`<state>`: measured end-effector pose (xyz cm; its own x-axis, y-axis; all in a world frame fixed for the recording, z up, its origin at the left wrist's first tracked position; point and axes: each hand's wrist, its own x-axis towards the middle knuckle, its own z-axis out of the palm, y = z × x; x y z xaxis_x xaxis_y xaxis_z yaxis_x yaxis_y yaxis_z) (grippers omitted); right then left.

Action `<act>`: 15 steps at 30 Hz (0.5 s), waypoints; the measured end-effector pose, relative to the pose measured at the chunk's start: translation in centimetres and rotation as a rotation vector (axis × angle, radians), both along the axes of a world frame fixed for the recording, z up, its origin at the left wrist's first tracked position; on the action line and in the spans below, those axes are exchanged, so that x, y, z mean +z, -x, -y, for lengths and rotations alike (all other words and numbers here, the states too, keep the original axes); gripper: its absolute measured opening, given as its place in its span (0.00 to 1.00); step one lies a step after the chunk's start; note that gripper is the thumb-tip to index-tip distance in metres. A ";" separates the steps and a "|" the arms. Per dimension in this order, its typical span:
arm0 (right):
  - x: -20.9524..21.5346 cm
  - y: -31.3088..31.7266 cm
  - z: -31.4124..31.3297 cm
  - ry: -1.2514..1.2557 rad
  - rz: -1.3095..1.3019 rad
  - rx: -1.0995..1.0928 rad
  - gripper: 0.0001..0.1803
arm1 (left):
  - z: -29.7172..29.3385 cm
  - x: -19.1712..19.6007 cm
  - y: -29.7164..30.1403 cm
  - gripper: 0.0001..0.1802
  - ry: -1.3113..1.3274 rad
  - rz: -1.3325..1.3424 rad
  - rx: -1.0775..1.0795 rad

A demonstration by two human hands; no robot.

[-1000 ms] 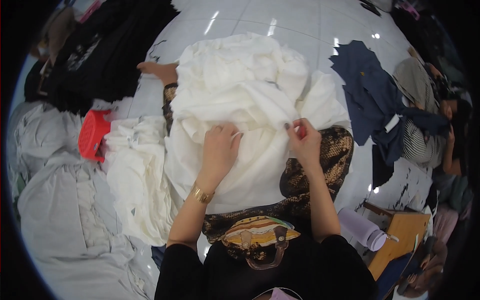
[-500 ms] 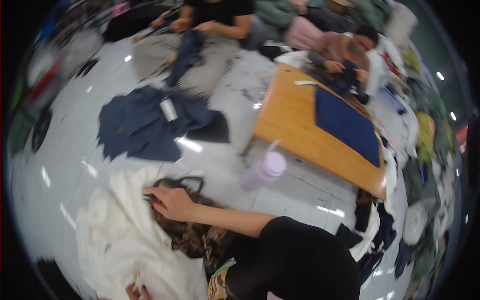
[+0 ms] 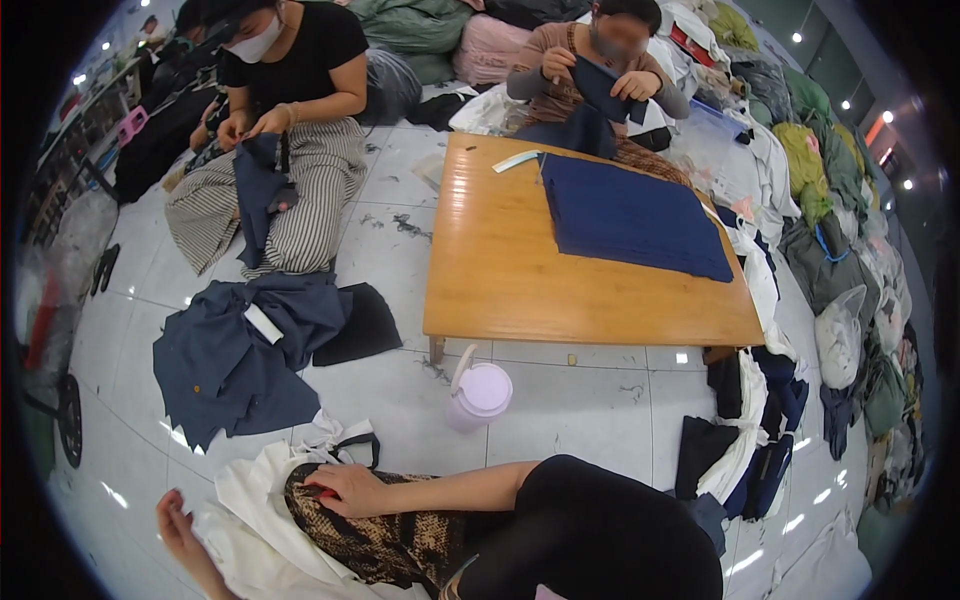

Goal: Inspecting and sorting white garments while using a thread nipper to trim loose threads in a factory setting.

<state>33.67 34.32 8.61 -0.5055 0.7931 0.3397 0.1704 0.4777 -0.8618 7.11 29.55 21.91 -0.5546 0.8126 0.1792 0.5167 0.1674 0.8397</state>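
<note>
My right hand rests on my brown-and-black patterned trouser leg. Its fingers are closed round a small red tool, thread snips by their look, mostly hidden under the hand. Out to the left, my left hand is raised with its fingers apart and nothing seen in them. White cloth lies in folds between that hand and my leg, part of it under the leg. A dark strap loop sticks out beyond my knee.
Ahead stands a low wooden table with a stack of navy cloth. Before it is a lilac bottle. Grey-blue cut pieces lie on the floor at left. Two people sit beyond, handling dark cloth. Bundled fabric lies right.
The view has shifted and is sharper. My left hand has come off the white cloth and moved up and left. My right hand, still round the snips, now lies flatter on my leg.
</note>
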 end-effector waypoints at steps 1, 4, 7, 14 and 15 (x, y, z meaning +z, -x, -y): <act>-0.2 -0.4 -0.1 0.006 -0.005 -0.008 0.18 | -1.6 -2.0 -0.2 0.13 0.028 0.045 -0.065; -1.0 -3.3 0.1 0.207 0.041 -0.078 0.18 | -5.4 -6.9 -3.0 0.15 0.090 0.212 -0.194; -2.9 -9.6 1.7 0.349 0.202 -0.057 0.17 | -7.6 -10.5 -6.0 0.15 0.265 0.292 -0.345; -4.9 -31.0 8.0 0.321 0.700 -0.141 0.16 | -8.4 -11.8 -8.4 0.21 0.857 0.332 -0.540; -5.4 -33.0 8.1 0.331 0.830 -0.368 0.17 | -8.4 -11.6 -8.5 0.22 0.863 0.331 -0.516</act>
<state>66.70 26.19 3.21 -0.1849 0.9411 -0.2833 0.8761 0.0272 -0.4813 15.57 37.99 10.27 -0.0211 0.7436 -0.6683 0.4628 0.5998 0.6528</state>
